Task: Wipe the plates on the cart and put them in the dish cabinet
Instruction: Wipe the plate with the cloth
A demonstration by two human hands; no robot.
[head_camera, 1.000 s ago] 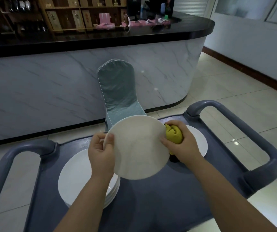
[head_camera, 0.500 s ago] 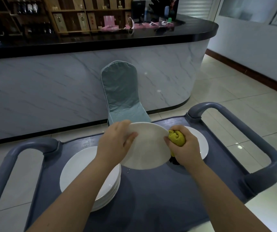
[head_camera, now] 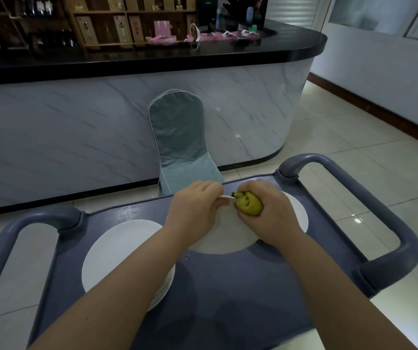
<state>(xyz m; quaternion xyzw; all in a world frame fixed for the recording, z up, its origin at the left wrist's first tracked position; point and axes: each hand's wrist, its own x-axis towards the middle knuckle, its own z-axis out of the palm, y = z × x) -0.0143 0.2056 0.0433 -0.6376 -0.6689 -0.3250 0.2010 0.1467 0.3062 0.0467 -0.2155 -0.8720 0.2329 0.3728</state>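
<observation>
A white plate (head_camera: 224, 236) is held nearly flat above the grey cart (head_camera: 228, 286). My left hand (head_camera: 194, 209) grips its far rim from above. My right hand (head_camera: 266, 212) holds a bunched yellow-green cloth (head_camera: 249, 204) and presses it on the plate's far edge, close to the left fingers. A stack of white plates (head_camera: 119, 256) sits on the cart's left side, partly under my left forearm. Another white plate (head_camera: 297, 215) lies on the cart at the right, mostly hidden behind my right hand.
The cart has thick grey handles at the left (head_camera: 13, 231) and right (head_camera: 379, 203). A chair in a teal cover (head_camera: 180, 140) stands just beyond the cart, against a marble-fronted bar counter (head_camera: 76, 130) with a black top. Tiled floor (head_camera: 354, 152) stretches to the right.
The plate has tipped from facing me to nearly flat. My left hand moved from its near-left rim over to the far rim. The cloth hand shifted onto the far edge.
</observation>
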